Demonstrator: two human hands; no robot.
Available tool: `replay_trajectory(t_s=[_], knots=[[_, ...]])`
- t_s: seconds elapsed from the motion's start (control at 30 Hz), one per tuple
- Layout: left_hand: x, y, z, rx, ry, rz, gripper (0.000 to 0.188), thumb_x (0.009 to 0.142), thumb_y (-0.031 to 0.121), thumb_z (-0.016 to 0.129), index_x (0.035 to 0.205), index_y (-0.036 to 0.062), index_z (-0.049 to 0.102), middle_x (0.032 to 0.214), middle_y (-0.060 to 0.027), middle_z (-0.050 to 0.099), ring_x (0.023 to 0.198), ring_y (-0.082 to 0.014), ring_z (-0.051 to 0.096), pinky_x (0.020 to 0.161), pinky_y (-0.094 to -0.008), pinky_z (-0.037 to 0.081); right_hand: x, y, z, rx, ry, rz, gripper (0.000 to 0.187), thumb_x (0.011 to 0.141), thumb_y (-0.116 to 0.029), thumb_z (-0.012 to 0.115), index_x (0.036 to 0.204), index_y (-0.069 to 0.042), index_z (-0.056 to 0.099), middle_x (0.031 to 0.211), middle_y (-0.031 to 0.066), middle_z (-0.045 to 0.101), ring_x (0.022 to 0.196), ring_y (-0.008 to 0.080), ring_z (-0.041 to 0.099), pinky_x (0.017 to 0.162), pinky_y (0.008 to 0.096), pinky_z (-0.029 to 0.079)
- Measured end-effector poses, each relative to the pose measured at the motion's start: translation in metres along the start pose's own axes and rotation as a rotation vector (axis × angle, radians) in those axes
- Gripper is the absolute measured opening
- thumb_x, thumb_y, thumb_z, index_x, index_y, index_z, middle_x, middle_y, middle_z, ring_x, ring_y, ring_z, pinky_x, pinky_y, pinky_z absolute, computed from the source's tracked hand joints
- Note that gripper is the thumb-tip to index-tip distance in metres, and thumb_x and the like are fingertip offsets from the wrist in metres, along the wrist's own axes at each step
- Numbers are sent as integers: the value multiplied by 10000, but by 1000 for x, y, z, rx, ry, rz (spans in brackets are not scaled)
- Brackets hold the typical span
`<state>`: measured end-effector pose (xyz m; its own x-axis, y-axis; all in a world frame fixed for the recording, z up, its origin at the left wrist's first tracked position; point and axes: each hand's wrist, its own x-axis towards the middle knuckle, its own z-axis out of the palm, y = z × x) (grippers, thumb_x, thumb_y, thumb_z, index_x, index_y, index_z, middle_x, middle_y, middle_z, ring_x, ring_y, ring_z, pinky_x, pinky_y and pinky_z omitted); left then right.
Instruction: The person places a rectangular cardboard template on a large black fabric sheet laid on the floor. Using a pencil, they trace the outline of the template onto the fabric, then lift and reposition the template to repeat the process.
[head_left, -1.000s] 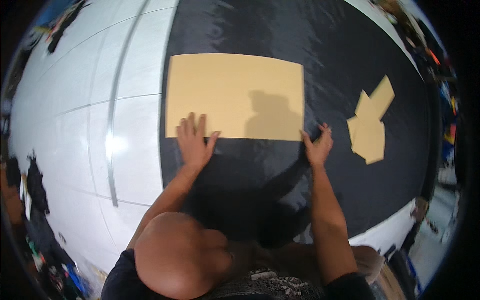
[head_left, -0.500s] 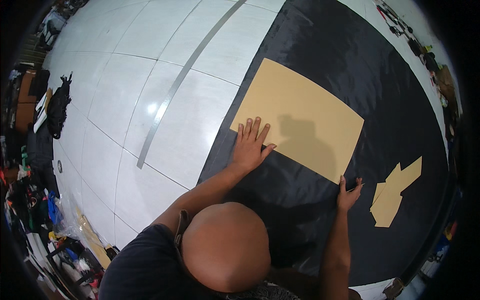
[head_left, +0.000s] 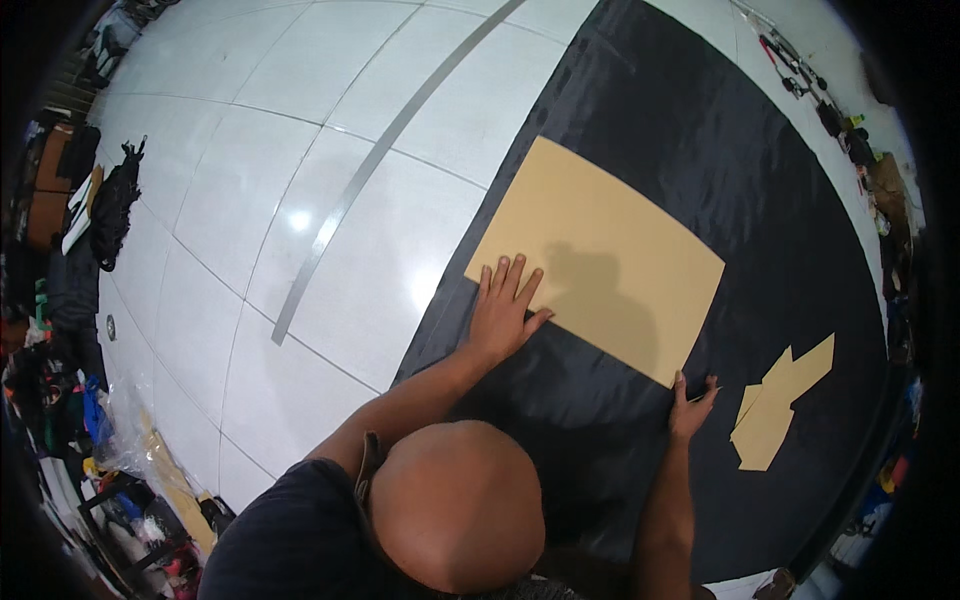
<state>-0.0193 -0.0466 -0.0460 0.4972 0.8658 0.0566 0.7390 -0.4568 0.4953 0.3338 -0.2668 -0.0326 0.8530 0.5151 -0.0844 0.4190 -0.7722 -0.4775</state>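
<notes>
Left grip (head_left: 508, 308) spread flat on one tan sheet (head_left: 600, 235), right grip (head_left: 692, 402) at its 5 o'clock corner.
Whether the right closes on anything, I cannot tell. Even palm pressure should best steady the sheet on one black mat (head_left: 690, 140); smaller tan pieces (head_left: 770, 415) overlap at 4 o'clock, exact count unclear.

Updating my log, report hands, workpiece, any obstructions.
Left hand spread on tan rectangular card-like sheet; right hand at its near right corner. Angular tan card-like pieces lie apart, rightward.
</notes>
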Motion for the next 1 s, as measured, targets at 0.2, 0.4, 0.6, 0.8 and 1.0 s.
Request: replay_trajectory(t_s=[0.2, 0.4, 0.6, 0.8, 1.0], knots=[[-3, -4, -3, -12, 3, 3, 710, 945, 534, 641, 1494, 106, 501, 1595, -236, 348, 1484, -458, 296, 1208, -625, 189, -6, -6, -1, -50, 6, -6, 988, 838, -557, 784, 1540, 0, 367, 1536, 185, 467, 1472, 388, 349, 1235, 506, 212], [-2, -6, -1, 5, 3, 0, 734, 938, 550, 642, 1516, 126, 481, 1621, -226, 315, 1504, -450, 272, 1218, -622, 162, -4, 5, 6, -25, 45, -74, 923, 841, -486, 808, 1494, 32, 412, 1531, 216, 463, 1456, 405, 361, 1215, 505, 243], [2, -1, 5, 124, -56, 4, 755, 943, 544, 641, 1542, 130, 441, 1633, -246, 283, 1507, -461, 259, 1218, -622, 169, 4, 0, -3, 34, 89, -160, 832, 779, -349, 871, 1403, 58, 500, 1416, 236, 548, 1336, 412, 494, 1140, 475, 359], [16, 16, -19, 214, -126, 24, 733, 931, 510, 678, 1504, 99, 476, 1560, -261, 379, 1459, -459, 325, 1196, -598, 249, 4, -14, -7, -49, 31, -4, 902, 785, -511, 841, 1423, 13, 476, 1549, 193, 444, 1516, 374, 276, 1234, 517, 201], [41, 20, -39, 264, -335, -9, 808, 875, 495, 748, 1516, 111, 442, 1428, -215, 462, 1322, -420, 447, 1059, -540, 454, -5, -17, -7, -27, -10, 53, 973, 795, -526, 827, 1498, -5, 402, 1594, 168, 392, 1549, 355, 210, 1270, 519, 103]])
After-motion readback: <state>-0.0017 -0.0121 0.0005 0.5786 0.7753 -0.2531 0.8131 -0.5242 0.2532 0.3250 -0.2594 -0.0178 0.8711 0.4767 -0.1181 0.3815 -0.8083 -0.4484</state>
